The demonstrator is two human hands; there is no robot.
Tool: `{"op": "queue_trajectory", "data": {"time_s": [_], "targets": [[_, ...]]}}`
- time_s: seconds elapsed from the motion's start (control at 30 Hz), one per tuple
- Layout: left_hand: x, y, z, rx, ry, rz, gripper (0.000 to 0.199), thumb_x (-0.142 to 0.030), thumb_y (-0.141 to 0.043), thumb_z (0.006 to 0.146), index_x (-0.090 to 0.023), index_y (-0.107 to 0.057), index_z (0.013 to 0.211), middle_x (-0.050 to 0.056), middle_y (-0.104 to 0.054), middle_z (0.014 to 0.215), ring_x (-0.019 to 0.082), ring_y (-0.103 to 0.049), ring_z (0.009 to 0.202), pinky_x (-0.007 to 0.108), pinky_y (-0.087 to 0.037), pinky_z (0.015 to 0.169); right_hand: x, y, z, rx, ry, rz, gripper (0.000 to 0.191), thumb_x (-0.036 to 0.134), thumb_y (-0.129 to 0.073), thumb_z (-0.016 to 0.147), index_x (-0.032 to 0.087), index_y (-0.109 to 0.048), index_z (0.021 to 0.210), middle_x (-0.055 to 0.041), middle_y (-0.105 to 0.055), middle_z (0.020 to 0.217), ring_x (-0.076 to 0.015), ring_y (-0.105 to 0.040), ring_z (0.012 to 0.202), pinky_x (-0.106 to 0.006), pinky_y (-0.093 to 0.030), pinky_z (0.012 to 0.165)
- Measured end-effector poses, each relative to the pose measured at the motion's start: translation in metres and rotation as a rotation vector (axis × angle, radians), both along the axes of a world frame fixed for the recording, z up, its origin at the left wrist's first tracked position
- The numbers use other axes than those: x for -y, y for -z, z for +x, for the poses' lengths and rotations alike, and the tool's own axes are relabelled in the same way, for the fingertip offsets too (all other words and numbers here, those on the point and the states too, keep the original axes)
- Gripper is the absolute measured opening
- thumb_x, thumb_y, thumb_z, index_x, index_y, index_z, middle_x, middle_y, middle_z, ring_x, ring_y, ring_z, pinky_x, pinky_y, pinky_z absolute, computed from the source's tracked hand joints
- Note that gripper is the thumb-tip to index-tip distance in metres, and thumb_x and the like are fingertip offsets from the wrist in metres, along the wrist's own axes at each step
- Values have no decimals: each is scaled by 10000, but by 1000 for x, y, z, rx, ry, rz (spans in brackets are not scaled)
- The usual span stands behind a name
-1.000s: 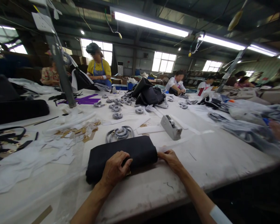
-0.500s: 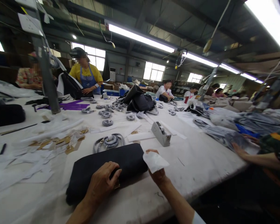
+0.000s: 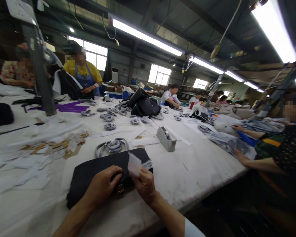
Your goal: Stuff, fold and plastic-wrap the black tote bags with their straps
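A black bag point(image 3: 88, 169) lies flat in front of me, with a small metal clasp point(image 3: 120, 188) at its near edge. My left hand point(image 3: 103, 182) rests on its front, fingers curled and closed at the edge beside the clasp. Between the fingers of my right hand point(image 3: 145, 184) is a small translucent white sheet point(image 3: 134, 164), held upright over the bag's right half. A crinkled clear-looking strip point(image 3: 148, 164) shows on the bag's right end, behind that hand. Just beyond the bag sits a coiled grey strap point(image 3: 114, 145).
A grey tape dispenser point(image 3: 166, 140) stands behind the bag to the right. Paper and brown scraps point(image 3: 66, 144) litter the left side. Farther back are several strap coils and a black bag pile point(image 3: 146, 105). At right, a co-worker's hand point(image 3: 241, 158) touches plastic-wrapped goods. A post point(image 3: 43, 75) rises at left.
My right hand has moved left with the white sheet, from beside the bag to over it. My left hand stays at the bag's front. The view has turned right, showing more of the co-worker there.
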State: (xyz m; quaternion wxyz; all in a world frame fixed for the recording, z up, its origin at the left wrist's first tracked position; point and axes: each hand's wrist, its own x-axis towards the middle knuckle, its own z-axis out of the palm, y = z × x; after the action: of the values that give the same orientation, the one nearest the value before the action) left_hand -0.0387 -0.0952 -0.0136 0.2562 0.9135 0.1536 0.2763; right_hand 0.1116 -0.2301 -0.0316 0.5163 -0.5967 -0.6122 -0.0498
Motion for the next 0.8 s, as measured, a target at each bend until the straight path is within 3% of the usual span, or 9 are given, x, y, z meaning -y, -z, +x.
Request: {"op": "queue_trajectory", "data": {"time_s": [0.1, 0.2, 0.3, 0.4, 0.5, 0.6, 0.67, 0.8], "targets": [[0, -9, -6, -53, 54, -102, 203, -276, -510, 858, -246, -680, 964, 16, -713, 950, 181, -661, 876, 272, -494, 810, -1, -3, -10, 181, -6, -23, 286, 203, -511, 913, 328, -685, 1102, -33, -685, 1104, -231, -577, 1100, -461, -398, 1010], [0, -11, -9, -52, 53, -143, 208, -256, -519, 852, -240, -679, 986, 22, -710, 972, 186, -650, 895, 281, -483, 824, 3, -12, -12, 357, 101, -15, 227, 208, -542, 891, 311, -715, 995, -46, -677, 1027, -239, -553, 997, -441, -395, 912], [1, -9, -9, -42, 53, -160, 215, -242, -518, 849, -238, -680, 991, 26, -708, 981, 188, -642, 907, 284, -480, 824, 6, -23, -8, 408, 180, -45, 182, 243, -559, 890, 273, -722, 815, -49, -611, 754, -203, -510, 774, -386, -390, 784], [0, -8, -8, -33, 71, -161, 216, -239, -510, 854, -237, -681, 985, 26, -705, 987, 183, -637, 914, 284, -474, 839, 1, -28, -7, 356, 154, -37, 174, 260, -566, 896, 259, -732, 841, -55, -589, 728, -206, -508, 764, -374, -401, 770], [-2, -8, -8, -45, 65, -159, 196, -235, -502, 856, -221, -680, 939, 26, -706, 924, 178, -641, 857, 277, -478, 803, -9, -18, -15, 209, 71, 2, 189, 243, -566, 898, 265, -731, 988, -69, -631, 823, -217, -537, 819, -365, -435, 770], [-5, -10, -8, -75, 65, -184, 204, -206, -468, 861, -205, -666, 911, 26, -707, 881, 175, -648, 817, 265, -482, 767, -15, 5, -32, 64, 50, 33, 229, 217, -553, 904, 282, -714, 1054, -56, -652, 833, -214, -571, 826, -358, -460, 761], [-8, -11, -8, -71, 75, -221, 250, -168, -438, 857, -210, -647, 987, 28, -710, 951, 173, -655, 880, 264, -479, 813, -17, 19, -43, 34, 61, 68, 282, 184, -521, 917, 288, -683, 1123, -53, -685, 924, -217, -606, 919, -387, -456, 862], [-17, -13, -9, -69, 107, -331, 298, -157, -430, 847, -203, -588, 1095, 39, -698, 1041, 167, -649, 955, 269, -473, 869, -23, 33, -56, 136, 48, 52, 464, 135, -429, 942, 271, -478, 1382, -69, -604, 1295, -235, -499, 1259, -491, -250, 1117]]}}
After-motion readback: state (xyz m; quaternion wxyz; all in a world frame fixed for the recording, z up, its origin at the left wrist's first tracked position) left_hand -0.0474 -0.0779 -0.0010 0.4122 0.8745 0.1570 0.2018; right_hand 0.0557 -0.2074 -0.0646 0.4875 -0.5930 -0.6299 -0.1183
